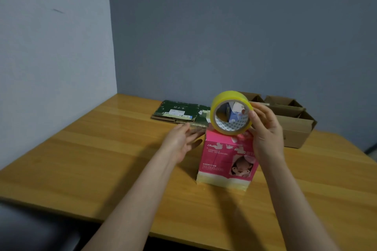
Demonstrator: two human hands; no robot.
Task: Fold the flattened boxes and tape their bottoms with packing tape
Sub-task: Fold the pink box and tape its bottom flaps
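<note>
Yellow tape roll point(229, 96): my right hand point(267, 128) grips it over the pink box point(220, 159) for sealing. My left hand point(181, 140) hangs open, empty.

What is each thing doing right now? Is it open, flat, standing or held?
Tape roll: held on edge by the right hand.
Left hand: open, holding nothing.
Pink box: folded up, standing, tape along its bottom edge.
Green box: flat on the table.
Brown boxes: folded up, tops open.

Left hand point(179, 142) and right hand point(267, 130) are bare, slim-fingered; behind each wrist, left forearm point(142, 189) and right forearm point(289, 199) run uncovered.
</note>
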